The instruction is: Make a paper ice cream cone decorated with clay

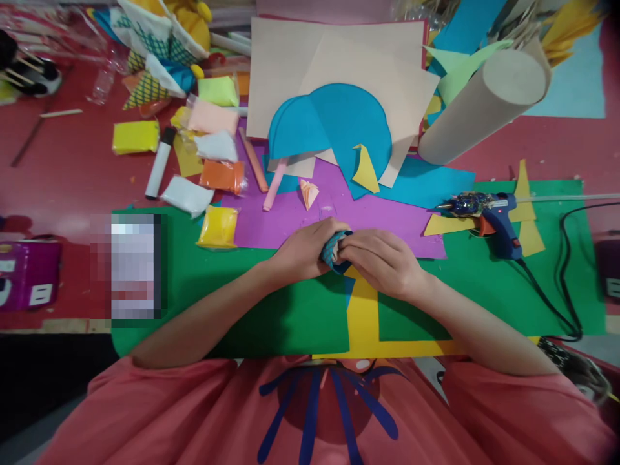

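Note:
My left hand [310, 253] is closed around a small blue patterned roll [333, 252] with a pale inside, held above the green sheet [281, 316]. From the other side, my right hand [382, 261] has its fingers pressed together at the roll's open end; the fingertips are partly hidden there. What the roll is made of cannot be made out. Just beyond the hands, a small orange-and-white folded piece [309, 194] lies on the purple sheet [387, 226]. Farther back are blue rounded cutouts [349, 123] and a yellow pointed scrap [367, 171].
A blue glue gun [504, 223] with a lit red light lies at the right, its black cord [552, 310] trailing toward me. A beige paper roll [479, 110] stands tilted behind it. Several clay packets [217, 229] and a marker [159, 165] lie at the left, near a blurred-out rectangle [133, 268].

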Motion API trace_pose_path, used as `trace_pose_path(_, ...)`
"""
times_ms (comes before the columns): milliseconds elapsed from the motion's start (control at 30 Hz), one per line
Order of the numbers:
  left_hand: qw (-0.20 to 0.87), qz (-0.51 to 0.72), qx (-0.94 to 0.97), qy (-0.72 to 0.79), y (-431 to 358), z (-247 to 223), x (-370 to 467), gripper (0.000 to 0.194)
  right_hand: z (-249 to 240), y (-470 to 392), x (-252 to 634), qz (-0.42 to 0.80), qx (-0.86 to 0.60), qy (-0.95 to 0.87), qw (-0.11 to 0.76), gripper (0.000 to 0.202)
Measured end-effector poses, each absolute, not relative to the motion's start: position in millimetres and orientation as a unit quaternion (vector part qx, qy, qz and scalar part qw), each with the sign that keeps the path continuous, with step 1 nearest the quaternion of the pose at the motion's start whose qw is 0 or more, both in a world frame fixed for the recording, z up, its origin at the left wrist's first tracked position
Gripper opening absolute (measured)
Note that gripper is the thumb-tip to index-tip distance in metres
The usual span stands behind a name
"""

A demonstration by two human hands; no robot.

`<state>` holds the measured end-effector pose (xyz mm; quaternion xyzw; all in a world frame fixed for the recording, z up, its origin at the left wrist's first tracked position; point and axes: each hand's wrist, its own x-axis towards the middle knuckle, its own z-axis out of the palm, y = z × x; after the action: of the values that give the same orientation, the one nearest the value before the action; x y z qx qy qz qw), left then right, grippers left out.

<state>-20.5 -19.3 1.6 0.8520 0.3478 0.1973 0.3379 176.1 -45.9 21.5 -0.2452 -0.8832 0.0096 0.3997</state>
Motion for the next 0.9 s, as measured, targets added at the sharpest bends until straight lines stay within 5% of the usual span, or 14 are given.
trace_pose_path(900, 0.366, 0.271, 0.797, 0.396, -15, 9, -21, 0.035, 25, -58, 166, 0.035, -0.315, -0.897, 0.308, 0.034)
